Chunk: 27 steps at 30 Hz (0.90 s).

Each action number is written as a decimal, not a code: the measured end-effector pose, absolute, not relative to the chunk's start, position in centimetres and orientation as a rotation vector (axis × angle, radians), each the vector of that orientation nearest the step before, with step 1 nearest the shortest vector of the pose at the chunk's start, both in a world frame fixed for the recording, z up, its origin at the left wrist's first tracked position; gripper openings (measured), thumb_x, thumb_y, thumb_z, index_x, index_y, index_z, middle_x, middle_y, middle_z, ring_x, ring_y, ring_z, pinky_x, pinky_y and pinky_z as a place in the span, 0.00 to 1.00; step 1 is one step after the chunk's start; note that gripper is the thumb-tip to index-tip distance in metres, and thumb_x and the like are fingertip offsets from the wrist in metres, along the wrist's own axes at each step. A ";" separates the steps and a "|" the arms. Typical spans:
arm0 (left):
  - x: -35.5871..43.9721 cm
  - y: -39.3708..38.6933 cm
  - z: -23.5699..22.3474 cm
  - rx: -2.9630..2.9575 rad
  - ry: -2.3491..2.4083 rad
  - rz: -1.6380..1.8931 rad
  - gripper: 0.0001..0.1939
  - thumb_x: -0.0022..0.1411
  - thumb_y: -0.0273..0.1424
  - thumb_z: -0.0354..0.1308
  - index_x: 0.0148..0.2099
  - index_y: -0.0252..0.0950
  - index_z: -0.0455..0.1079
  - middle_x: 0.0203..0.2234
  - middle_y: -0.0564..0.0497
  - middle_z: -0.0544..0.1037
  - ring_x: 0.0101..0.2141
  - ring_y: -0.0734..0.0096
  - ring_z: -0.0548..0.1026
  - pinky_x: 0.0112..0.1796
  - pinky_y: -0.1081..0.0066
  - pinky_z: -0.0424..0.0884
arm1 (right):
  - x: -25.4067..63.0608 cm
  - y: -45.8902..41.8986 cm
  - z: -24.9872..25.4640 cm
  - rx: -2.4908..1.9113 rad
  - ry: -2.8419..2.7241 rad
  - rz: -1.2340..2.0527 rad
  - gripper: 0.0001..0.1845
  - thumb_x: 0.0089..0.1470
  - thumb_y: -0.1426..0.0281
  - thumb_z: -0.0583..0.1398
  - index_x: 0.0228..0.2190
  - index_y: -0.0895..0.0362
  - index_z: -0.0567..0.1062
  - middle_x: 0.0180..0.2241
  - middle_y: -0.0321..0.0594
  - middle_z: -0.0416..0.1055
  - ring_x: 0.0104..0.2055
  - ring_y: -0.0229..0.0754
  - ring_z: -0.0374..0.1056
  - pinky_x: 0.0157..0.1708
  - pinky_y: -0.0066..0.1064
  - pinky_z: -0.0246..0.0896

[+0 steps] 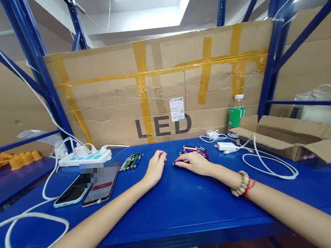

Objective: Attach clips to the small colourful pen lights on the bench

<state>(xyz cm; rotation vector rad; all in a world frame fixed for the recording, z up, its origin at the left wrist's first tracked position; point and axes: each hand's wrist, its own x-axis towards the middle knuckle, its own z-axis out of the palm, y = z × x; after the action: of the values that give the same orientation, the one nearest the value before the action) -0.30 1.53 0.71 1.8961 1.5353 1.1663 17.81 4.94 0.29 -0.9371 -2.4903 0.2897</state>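
Observation:
My left hand (156, 165) rests on the blue shelf top, its fingers loosely curled together, with no object showing in them. To its left lies a row of small pen-like sticks (132, 161) in green, blue, black and silver. My right hand (194, 163) reaches over a second pile of such sticks (191, 149), red, purple and dark. Its thumb and fingers close on a purple pen-like stick (174, 163), whose end pokes out at the fingertips. The hand covers part of this pile. A bead bracelet (241, 183) circles the right wrist.
Two phones (102, 186) lie at left before a white power strip (85, 158) with cables. At right are a white charger (226, 147) with a looped cable, a green-labelled bottle (236, 115) and an open cardboard box (289, 139). A taped cardboard sheet (111, 105) stands behind.

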 end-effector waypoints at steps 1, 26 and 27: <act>-0.3 1.6 0.7 1.896 1.513 1.177 0.12 0.61 0.35 0.39 0.36 0.37 0.62 0.29 0.51 0.70 0.32 0.72 0.70 0.33 0.73 0.67 | 17.8 5.0 0.3 -0.938 -2.464 0.310 0.20 0.56 0.56 0.49 0.40 0.51 0.74 0.40 0.37 0.72 0.42 0.44 0.67 0.41 0.33 0.60; -0.7 2.8 -0.2 1.746 1.346 1.217 0.14 0.59 0.35 0.39 0.35 0.35 0.64 0.26 0.53 0.68 0.25 0.75 0.66 0.27 0.74 0.63 | 17.6 5.5 -0.1 -0.891 -2.357 0.337 0.18 0.56 0.58 0.51 0.39 0.53 0.74 0.39 0.36 0.72 0.41 0.41 0.66 0.43 0.32 0.58; -0.7 2.9 -0.3 1.744 1.343 1.217 0.14 0.59 0.35 0.39 0.35 0.35 0.64 0.26 0.53 0.68 0.25 0.75 0.66 0.28 0.75 0.63 | 17.6 5.5 -0.1 -0.890 -2.360 0.340 0.18 0.55 0.58 0.51 0.38 0.54 0.74 0.39 0.36 0.72 0.41 0.41 0.66 0.43 0.32 0.58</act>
<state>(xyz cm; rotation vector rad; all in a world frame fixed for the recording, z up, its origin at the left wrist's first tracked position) -0.73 2.87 -0.29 1.7443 1.3430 1.2172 17.63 5.50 -0.08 -0.8898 -2.3596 0.3395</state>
